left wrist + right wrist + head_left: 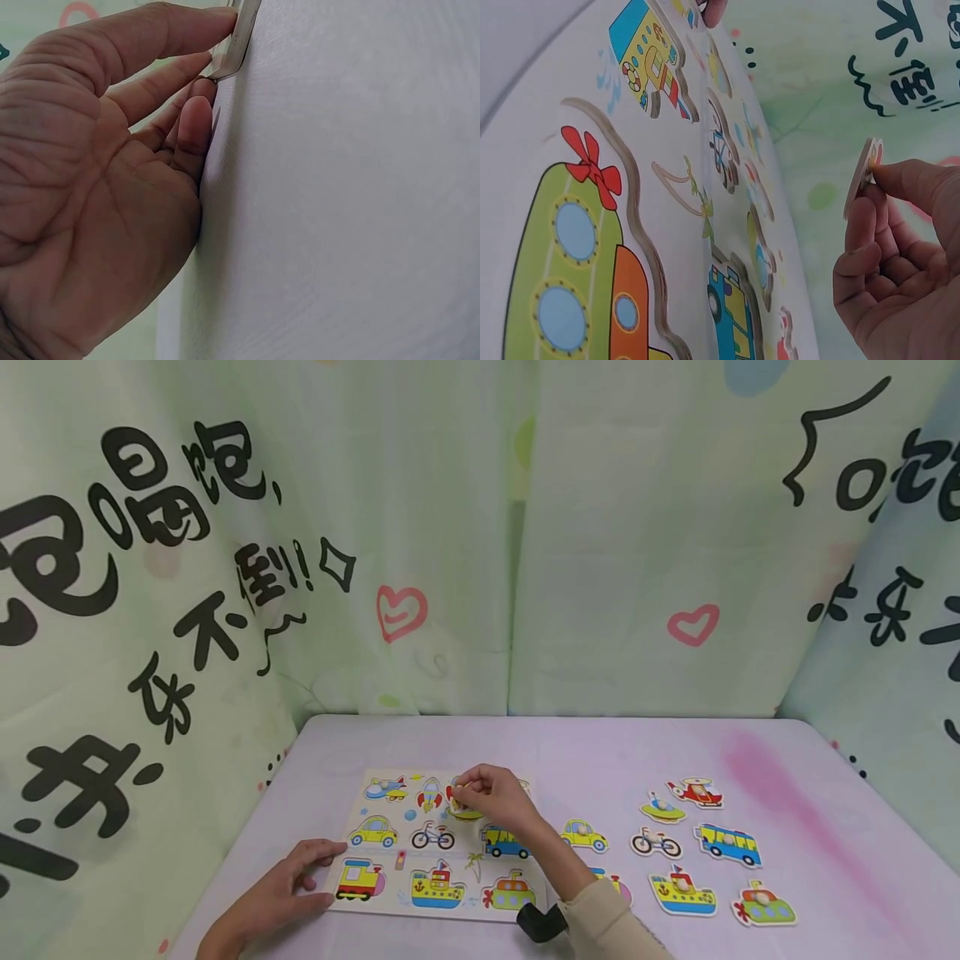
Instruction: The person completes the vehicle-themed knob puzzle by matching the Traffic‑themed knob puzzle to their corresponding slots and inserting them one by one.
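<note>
My right hand (504, 800) pinches a small puzzle piece (860, 180) by its knob, over the upper middle of a wooden puzzle board (465, 881). In the right wrist view the piece is nearly edge-on, so its picture is mostly hidden; some red shows on it. Near it on the board are a rocket recess (430, 795) and the flying saucer recess (467, 815), partly covered by my hand. At the board's left edge my left hand (277, 893) holds it steady, thumb at the near corner and fingers farther up the edge.
Right of the board lie loose pieces: helicopter (697, 792), flying saucer (663, 810), bicycle (657, 843), bus (729, 845), ship (682, 893), submarine (765, 907) and yellow car (585, 835). A train piece (619, 885) is partly behind my right sleeve. Curtains (615, 543) hang behind the table.
</note>
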### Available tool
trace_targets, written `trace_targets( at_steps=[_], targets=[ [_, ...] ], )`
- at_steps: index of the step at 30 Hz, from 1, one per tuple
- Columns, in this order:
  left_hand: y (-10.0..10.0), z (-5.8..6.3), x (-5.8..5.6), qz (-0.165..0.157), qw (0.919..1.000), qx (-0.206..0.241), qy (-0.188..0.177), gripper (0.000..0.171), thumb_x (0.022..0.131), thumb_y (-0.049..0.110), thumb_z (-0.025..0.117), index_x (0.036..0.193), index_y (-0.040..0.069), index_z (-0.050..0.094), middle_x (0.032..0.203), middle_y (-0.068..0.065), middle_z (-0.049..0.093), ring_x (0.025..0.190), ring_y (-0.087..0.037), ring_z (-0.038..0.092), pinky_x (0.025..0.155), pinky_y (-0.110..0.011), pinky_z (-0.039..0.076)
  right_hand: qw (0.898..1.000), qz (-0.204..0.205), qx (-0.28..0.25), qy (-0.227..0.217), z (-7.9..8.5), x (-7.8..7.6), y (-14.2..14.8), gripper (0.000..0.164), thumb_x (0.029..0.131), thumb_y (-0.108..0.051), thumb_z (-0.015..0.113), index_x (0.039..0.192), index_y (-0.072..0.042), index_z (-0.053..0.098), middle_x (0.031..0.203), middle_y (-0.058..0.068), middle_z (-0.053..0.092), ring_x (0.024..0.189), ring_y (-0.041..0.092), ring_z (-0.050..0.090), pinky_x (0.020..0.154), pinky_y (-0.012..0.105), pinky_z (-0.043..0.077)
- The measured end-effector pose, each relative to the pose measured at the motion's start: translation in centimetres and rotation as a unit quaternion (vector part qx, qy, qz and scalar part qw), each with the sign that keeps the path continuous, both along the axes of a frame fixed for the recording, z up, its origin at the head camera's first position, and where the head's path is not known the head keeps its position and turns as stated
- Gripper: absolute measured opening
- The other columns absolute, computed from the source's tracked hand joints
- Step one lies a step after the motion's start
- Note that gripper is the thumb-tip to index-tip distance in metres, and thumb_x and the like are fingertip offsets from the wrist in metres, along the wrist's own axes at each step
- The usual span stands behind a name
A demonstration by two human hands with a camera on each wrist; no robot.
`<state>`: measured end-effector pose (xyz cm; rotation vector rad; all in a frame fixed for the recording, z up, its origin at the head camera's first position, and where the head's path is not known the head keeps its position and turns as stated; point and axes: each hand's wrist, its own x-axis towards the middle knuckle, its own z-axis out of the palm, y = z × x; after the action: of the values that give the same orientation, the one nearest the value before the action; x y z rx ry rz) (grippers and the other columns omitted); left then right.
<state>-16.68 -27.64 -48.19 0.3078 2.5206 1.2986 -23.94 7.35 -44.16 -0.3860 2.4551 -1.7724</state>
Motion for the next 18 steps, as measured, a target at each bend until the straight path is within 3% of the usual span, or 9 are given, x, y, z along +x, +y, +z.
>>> trace_targets(
  at_steps=[18],
  targets=[
    [0.1, 0.1, -0.1, 0.003, 1.0, -0.001, -0.008, 0.069, 0.083, 0.016, 0.083, 0.145, 0.007, 0.054, 0.144, -0.019, 0.044, 0.098, -0.022, 0.048, 0.078, -0.022, 0.043, 0.999, 0.008, 0.002, -0.033, -0.7, -0.5, -1.3, 0.018, 0.097, -0.02, 0.071, 0.103, -0.003, 0.07, 0.082, 0.003, 0.068, 0.075, 0.015, 0.066, 0.069, 0.026, 0.051]
  ],
)
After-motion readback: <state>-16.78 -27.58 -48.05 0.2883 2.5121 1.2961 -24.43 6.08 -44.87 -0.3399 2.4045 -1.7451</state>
